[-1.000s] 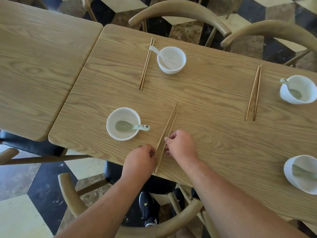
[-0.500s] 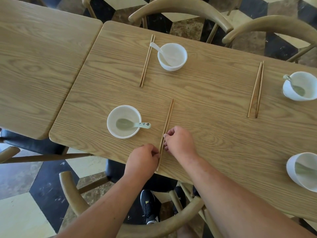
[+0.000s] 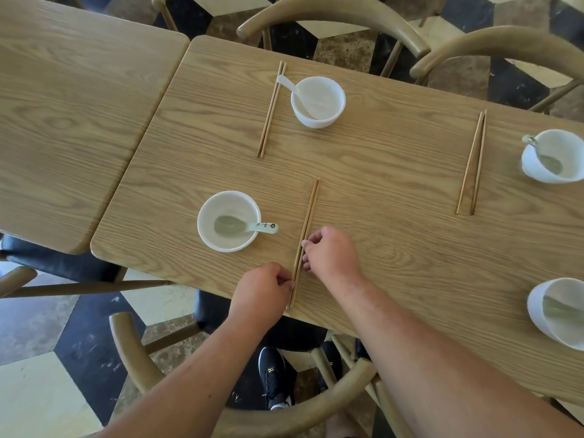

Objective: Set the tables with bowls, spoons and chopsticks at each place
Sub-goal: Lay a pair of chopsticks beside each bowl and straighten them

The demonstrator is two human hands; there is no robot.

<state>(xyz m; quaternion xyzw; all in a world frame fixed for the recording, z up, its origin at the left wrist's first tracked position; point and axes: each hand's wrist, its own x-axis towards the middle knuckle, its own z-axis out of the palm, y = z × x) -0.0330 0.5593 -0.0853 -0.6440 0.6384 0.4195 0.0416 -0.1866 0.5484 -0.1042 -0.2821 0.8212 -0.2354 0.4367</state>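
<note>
Left hand point(image 3: 262, 292), right hand point(image 3: 331, 257) and forearms point(image 3: 196, 374) were bare as far up as visible. Feet wore blk sneakers point(image 3: 275, 377) w/ small yellow logo marks, white sole (second shoe only partly visible).

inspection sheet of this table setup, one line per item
surface: light wood table, second table beside it at left
job's things: white ceramic bowls near left, far left, far right, near right, a spoon in each; brown wooden chopstick pairs far left, far right, near left; none seen by near right bowl
clutter: nothing seen
hands: left hand and right hand pinch the near left pair with curled fingers
cables: nothing seen
surroundings: curved wooden chairs, black-and-cream tiled floor
</note>
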